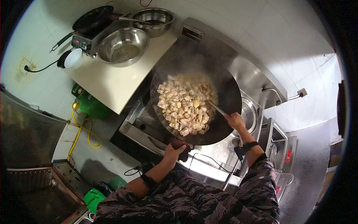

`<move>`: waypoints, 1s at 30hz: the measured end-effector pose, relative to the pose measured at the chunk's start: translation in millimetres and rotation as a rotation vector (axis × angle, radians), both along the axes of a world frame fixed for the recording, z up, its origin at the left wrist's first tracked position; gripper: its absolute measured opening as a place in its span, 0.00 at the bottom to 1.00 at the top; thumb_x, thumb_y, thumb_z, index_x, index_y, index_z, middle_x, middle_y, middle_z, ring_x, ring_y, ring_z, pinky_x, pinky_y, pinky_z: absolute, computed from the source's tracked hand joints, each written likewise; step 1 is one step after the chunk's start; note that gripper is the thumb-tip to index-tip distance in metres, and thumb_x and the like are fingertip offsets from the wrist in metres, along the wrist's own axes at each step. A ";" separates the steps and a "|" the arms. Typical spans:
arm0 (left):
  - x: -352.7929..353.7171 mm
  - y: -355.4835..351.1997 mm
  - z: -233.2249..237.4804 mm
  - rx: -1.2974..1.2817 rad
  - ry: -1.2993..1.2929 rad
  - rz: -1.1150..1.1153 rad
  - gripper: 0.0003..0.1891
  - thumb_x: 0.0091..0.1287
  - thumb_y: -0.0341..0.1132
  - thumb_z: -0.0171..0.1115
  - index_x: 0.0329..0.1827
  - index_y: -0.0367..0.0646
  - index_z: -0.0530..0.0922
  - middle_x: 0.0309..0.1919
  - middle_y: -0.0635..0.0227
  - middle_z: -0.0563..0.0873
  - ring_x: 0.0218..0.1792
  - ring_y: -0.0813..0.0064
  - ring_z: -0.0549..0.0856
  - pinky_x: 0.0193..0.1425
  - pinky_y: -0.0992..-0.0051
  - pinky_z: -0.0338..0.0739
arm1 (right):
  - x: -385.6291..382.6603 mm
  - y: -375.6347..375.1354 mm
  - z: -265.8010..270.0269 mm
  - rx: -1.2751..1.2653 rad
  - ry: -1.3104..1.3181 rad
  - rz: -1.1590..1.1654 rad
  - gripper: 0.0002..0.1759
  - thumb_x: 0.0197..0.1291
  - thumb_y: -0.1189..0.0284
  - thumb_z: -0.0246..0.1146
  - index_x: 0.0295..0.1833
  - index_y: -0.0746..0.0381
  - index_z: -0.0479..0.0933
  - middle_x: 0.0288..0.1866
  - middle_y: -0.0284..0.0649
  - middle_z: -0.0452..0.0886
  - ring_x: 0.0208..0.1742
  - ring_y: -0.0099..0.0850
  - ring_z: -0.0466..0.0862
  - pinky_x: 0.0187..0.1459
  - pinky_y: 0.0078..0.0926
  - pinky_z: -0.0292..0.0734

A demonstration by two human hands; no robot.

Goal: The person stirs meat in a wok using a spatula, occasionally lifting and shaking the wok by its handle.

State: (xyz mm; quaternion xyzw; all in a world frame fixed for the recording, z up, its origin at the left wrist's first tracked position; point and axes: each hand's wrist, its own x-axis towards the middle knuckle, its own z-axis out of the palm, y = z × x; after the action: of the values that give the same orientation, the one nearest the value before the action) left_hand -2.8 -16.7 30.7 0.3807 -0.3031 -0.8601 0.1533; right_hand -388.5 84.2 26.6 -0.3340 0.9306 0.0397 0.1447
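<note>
The work in hand looks like stir-frying at its stirring stage. The left hand [174, 151] is clenched around the dark wok handle [184, 150] at the near rim. The right hand [235, 121] is closed on the upper end of a slim metal utensil [218, 109]. Its working end is buried in the food, so I cannot tell whether it is a ladle or a spatula. The wok [225, 87] is wide, round and blackened. It sits over the burner of a stainless steel stove [248, 72], and faint steam blurs its far side. Pale food pieces [184, 108] fill its left half. They are rough, beige to yellowish cubes that glisten and lie heaped rather than spread. By my judgement, turning that heap calls for a firm hold on the handle while the utensil slides under the pieces along the curved wall. Hot metal and the steam are the hazards. To the left stands a cream table [112, 84] with a smooth, matte top. On it are two shiny steel bowls, a large one [122, 46] and a second one [153, 18] behind it. A black pan [91, 18] rests on an induction cooker [82, 40], with a white cup [73, 58] beside it. Below the table's edge a green gas cylinder [91, 106] stands on the floor, with a yellow hose [80, 128] looping from it.
</note>
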 end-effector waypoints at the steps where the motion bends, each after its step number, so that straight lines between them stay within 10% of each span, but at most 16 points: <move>1: 0.2 0.5 -4.3 -0.007 -0.007 0.002 0.05 0.69 0.24 0.64 0.46 0.37 0.81 0.43 0.60 0.89 0.44 0.68 0.88 0.49 0.67 0.83 | 11.3 -9.4 -5.4 -0.117 0.057 -0.062 0.28 0.68 0.46 0.57 0.42 0.61 0.86 0.41 0.53 0.87 0.50 0.56 0.85 0.52 0.49 0.81; 13: -3.1 5.6 -63.6 -0.055 0.189 0.005 0.06 0.68 0.29 0.68 0.44 0.37 0.84 0.34 0.67 0.88 0.32 0.75 0.86 0.35 0.71 0.78 | 95.5 1.7 50.9 -0.260 0.530 0.334 0.19 0.68 0.56 0.59 0.42 0.62 0.81 0.30 0.48 0.84 0.28 0.48 0.86 0.28 0.44 0.80; 20: 1.8 4.2 -34.9 0.007 0.172 -0.051 0.08 0.69 0.34 0.67 0.44 0.39 0.83 0.32 0.63 0.88 0.25 0.69 0.86 0.25 0.68 0.80 | 125.5 84.2 132.5 -0.132 0.658 0.349 0.18 0.69 0.56 0.59 0.46 0.61 0.78 0.35 0.42 0.82 0.32 0.43 0.86 0.35 0.41 0.80; 28: 2.7 3.6 -25.8 0.010 0.128 -0.005 0.07 0.67 0.32 0.69 0.42 0.38 0.83 0.33 0.65 0.89 0.29 0.74 0.87 0.30 0.72 0.78 | 81.7 88.0 238.4 0.308 0.355 0.035 0.27 0.66 0.49 0.59 0.43 0.65 0.85 0.43 0.56 0.87 0.47 0.54 0.87 0.47 0.48 0.82; 30: 0.6 3.9 -31.4 0.004 0.115 -0.001 0.08 0.67 0.32 0.69 0.43 0.38 0.83 0.35 0.65 0.89 0.31 0.74 0.87 0.33 0.72 0.79 | 48.8 84.5 246.7 0.461 0.277 0.086 0.28 0.66 0.50 0.60 0.35 0.67 0.85 0.33 0.53 0.87 0.36 0.49 0.89 0.36 0.44 0.84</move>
State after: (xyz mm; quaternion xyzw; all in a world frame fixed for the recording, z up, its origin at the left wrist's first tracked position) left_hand -2.1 -12.9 -0.7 0.3308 -0.2920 -0.8812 0.1695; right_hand -339.7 168.7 273.4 -0.3227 0.8928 0.3022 0.0865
